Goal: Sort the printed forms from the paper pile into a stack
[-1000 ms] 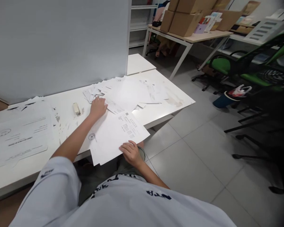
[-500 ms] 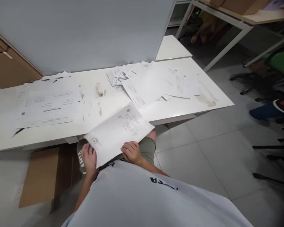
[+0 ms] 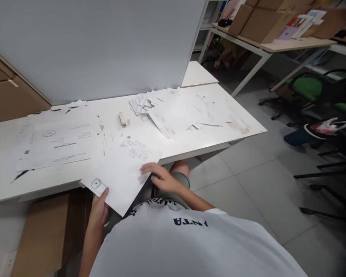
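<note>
A stack of white printed sheets (image 3: 119, 169) with a round stamp at its near corner lies half on the white table (image 3: 190, 142), overhanging the front edge. My left hand (image 3: 99, 209) grips the stack's near left corner from below, thumb on top. At the stack's right edge is my right hand (image 3: 158, 175), its fingers spread and resting on the paper. A small beige stapler (image 3: 123, 119) sits on the table beyond the stack.
A large spread of printed sheets (image 3: 53, 140) covers the table's left part, and a fan of papers and envelopes (image 3: 178, 109) its right part. A grey partition (image 3: 103, 42) backs the table. Green chairs (image 3: 311, 86) and a table with cardboard boxes (image 3: 265, 21) stand at right.
My left hand left the far paper pile and took the stack's near corner. The stack has swung left and now lies flatter on the table. My right hand's fingers have spread.
</note>
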The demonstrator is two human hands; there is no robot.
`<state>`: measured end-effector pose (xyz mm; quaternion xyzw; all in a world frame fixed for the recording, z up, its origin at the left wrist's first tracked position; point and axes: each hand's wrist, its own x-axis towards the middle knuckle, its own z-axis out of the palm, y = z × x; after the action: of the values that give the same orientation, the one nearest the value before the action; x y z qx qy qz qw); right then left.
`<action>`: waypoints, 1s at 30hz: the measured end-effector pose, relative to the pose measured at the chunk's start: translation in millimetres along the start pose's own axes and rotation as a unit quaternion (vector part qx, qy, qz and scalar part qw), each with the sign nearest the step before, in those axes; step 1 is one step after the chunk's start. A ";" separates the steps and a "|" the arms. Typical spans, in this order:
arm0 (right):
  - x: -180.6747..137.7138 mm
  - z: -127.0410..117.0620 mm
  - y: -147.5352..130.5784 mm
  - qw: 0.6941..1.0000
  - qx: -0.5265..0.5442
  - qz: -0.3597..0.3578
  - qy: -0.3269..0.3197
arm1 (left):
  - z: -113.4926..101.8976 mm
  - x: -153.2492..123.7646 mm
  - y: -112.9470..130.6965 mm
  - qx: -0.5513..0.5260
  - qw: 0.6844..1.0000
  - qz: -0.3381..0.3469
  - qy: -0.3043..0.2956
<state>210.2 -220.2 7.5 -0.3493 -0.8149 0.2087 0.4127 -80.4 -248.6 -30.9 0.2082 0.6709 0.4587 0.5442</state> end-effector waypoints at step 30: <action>29.6 -58.0 52.0 0.881 0.233 0.246 0.331 | 57.1 15.6 91.2 0.181 0.926 0.329 -0.035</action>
<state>266.1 -160.4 23.6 -0.4808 -0.4465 0.3600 0.6633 -52.9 -169.3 38.3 0.5281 0.6168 0.4754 0.3387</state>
